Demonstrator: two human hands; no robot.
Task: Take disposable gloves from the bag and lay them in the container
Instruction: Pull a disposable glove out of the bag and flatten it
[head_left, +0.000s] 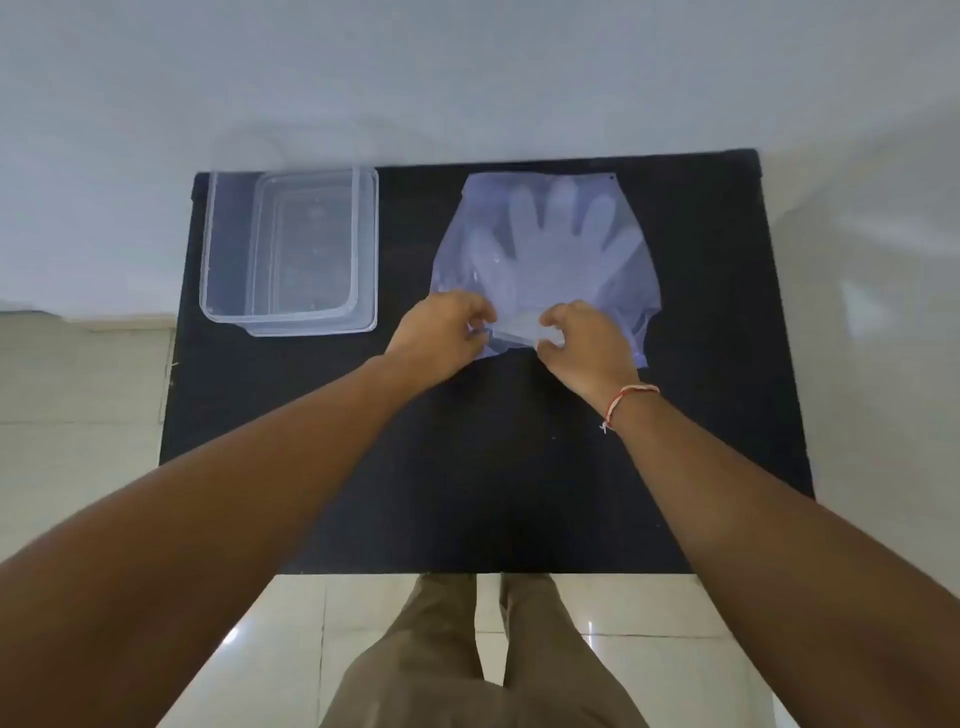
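A clear plastic bag lies flat on the black table, right of centre, with translucent disposable gloves showing through it, fingers pointing away from me. My left hand pinches the bag's near edge on the left side of its mouth. My right hand pinches the same edge just to the right. A strip of the bag's mouth stretches between the two hands. A clear rectangular container stands at the table's far left, with nothing visible in it.
The black table sits against a white wall. The container rests on or beside its clear lid. Pale floor tiles and my legs show below the table's near edge.
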